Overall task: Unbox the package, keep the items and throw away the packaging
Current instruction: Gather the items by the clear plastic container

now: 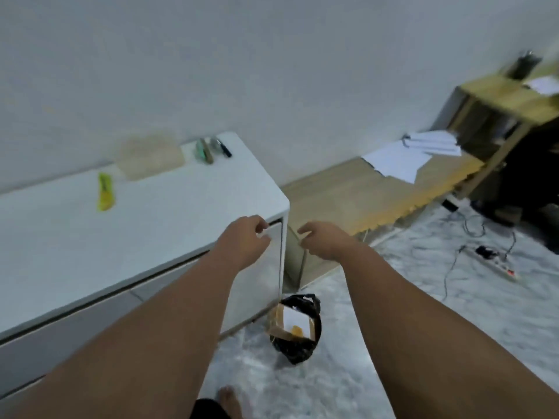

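Note:
A brown cardboard box (292, 324) with a white label sits inside a black bin bag (298, 346) on the floor, by the corner of the white cabinet (157, 219). On the cabinet top lie a yellow-green cutter (105, 192), several small items (211, 150) near the wall, and a translucent wrapper (149, 156). My left hand (246, 237) hangs over the cabinet's right front corner, fingers loosely curled, holding nothing. My right hand (323, 240) hovers to the right of it, above the bag, fingers apart and empty.
A low wooden bench (363, 192) with loose white papers (402, 158) runs along the wall on the right. A wooden shelf (496, 95) stands at the far right. A power strip (496, 264) and cables lie on the marble floor. My foot (230, 400) shows at the bottom.

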